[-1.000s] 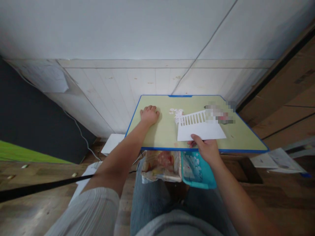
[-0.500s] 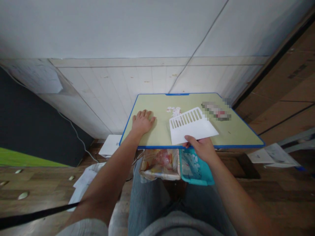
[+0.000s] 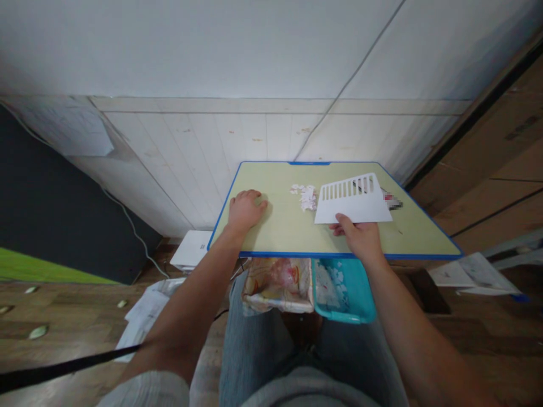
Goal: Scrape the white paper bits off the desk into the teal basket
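In my right hand (image 3: 363, 242) I held the white card (image 3: 360, 211), pinching its near edge with the thumb on top and the fingers bent underneath, partly hidden by it. The card was over the right half of the table (image 3: 278, 237), tilted slightly, its 1 row of slots along the far side. Whether its far edge touched the tabletop, I could not tell. Through the slots near its right end I saw something dark, and a blurred thing (image 3: 394, 202) with a red patch stuck out past that end.

My left hand (image 3: 246, 212) lay palm down on the left part of the table, near the blue edge, with the fingers lightly bent and the thumb a little apart from them. Between my 2 hands, nearer the card, was a loose heap of white scraps (image 3: 309, 199), a few of them strewn at its far left.

Below the near edge of the table, 2 bins stood side by side above my knees: a lined bin (image 3: 280, 307) on the left and a teal bin (image 3: 345, 317) on the right, with pale bits inside it. A cable (image 3: 352, 78) ran down the wall (image 3: 203, 51) behind the table.
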### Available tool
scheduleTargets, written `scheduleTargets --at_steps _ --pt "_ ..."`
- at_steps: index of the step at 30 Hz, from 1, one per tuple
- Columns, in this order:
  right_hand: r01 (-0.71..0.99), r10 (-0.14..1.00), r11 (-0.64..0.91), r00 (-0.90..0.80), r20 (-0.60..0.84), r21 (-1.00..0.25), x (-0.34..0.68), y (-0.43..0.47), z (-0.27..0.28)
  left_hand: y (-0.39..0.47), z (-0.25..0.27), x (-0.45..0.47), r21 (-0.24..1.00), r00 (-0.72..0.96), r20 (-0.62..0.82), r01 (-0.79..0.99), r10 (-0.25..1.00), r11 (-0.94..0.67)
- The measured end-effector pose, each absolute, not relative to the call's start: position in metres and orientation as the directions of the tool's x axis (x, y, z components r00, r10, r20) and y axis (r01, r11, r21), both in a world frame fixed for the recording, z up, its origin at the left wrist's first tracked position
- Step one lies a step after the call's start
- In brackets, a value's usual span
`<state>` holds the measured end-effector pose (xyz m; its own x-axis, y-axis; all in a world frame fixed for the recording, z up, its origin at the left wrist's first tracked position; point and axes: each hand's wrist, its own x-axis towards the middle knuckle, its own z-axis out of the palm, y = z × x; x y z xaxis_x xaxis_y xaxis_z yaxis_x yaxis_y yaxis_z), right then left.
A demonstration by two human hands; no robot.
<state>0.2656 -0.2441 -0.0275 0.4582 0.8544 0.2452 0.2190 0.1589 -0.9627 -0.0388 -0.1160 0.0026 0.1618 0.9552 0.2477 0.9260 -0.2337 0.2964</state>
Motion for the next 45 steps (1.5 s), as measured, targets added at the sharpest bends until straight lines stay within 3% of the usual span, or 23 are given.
scheduleTargets --at_steps 15,21,28,36,38,40,45 --pt "0.224 0.977 0.148 0.118 0.178 -0.963 0.231 -0.283 -0.013 -0.116 0.001 -0.039 0.313 0.162 0.247 0.92 0.955 -0.237" --pt "0.178 0.962 0.144 0.205 0.179 -0.973 0.224 -0.279 -0.02 -0.115 0.0 -0.04 0.318 0.166 0.258 0.916 0.952 -0.246" --pt "0.144 0.982 0.127 0.124 0.145 -0.981 0.231 -0.283 -0.017 -0.115 0.0 -0.039 0.304 0.163 0.259 0.922 0.952 -0.241" --pt "0.132 0.873 0.133 0.454 0.18 -0.982 0.28 -0.253 -0.001 -0.118 0.004 -0.038 0.281 0.157 0.247 0.933 0.956 -0.225" --pt "0.206 0.848 0.055 0.507 0.155 -0.977 0.298 -0.228 0.01 -0.119 0.005 -0.038 0.278 0.147 0.248 0.936 0.957 -0.216" --pt "0.306 0.85 -0.058 0.514 0.114 -0.95 0.312 -0.198 0.022 -0.118 0.006 -0.038 0.278 0.138 0.25 0.938 0.959 -0.207" --pt "0.435 0.869 -0.167 0.49 0.076 -0.885 0.317 -0.128 0.044 -0.114 0.007 -0.04 0.288 0.12 0.236 0.939 0.964 -0.187"
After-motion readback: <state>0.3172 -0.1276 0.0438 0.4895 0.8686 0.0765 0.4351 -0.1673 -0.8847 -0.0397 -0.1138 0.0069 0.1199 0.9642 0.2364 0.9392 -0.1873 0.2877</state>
